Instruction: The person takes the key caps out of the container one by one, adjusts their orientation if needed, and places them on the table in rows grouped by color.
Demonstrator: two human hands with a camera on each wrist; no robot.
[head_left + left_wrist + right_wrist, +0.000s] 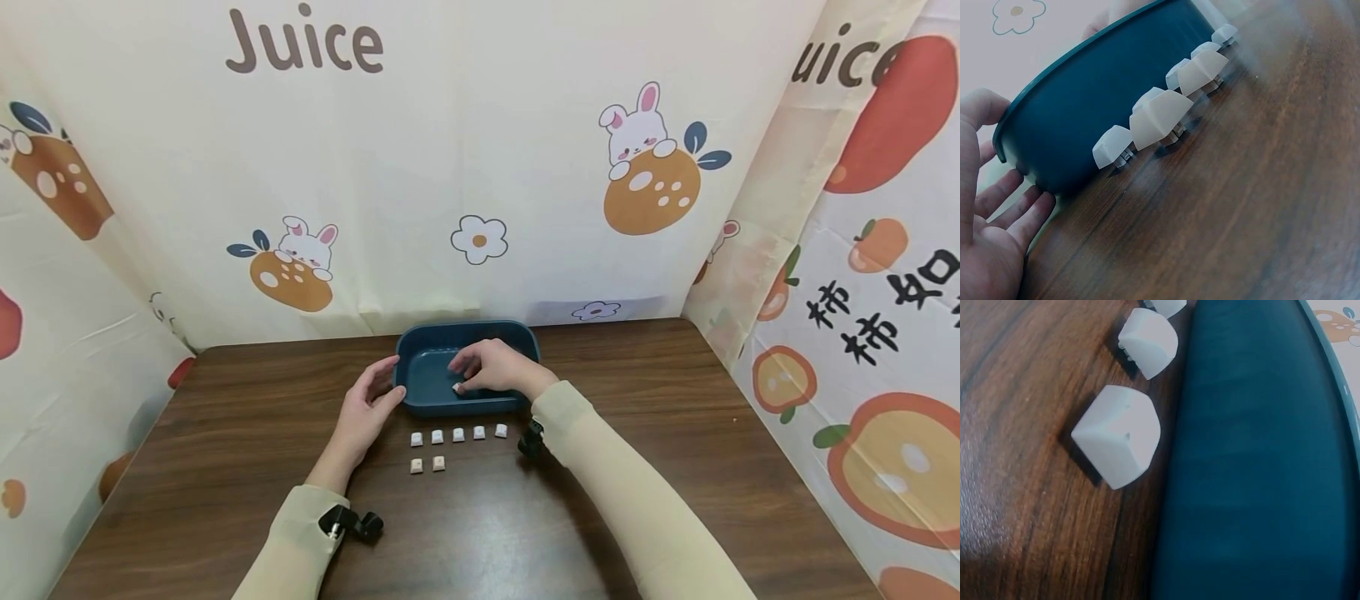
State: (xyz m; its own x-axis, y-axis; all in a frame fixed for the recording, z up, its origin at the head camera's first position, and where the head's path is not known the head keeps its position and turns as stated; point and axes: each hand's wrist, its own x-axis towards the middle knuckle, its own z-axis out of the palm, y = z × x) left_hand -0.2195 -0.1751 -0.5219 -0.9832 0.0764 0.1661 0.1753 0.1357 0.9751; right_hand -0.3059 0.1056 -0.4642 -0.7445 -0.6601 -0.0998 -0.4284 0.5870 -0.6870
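Note:
A dark blue plastic tray (427, 412) sits at the back of the table, against the patterned cloth. At its left end my left hand (363, 408) grips it, thumb at the rim and fingers against the outer wall in the left wrist view. My right hand (491, 367) reaches inside the tray and pinches a small white keycap (457, 387) between thumb and fingers, low over the tray floor. In front of the tray stands a row of several white keycaps (458, 435), with two cream ones (438, 463) nearer me. The right wrist view hides the right hand.
A brown wood-grain table (465, 533) spreads out in front. Printed cloth (420, 150) hangs behind the tray and along both sides. A black wrist camera (352, 523) is strapped on each sleeve, the right one close to the end of the keycap row.

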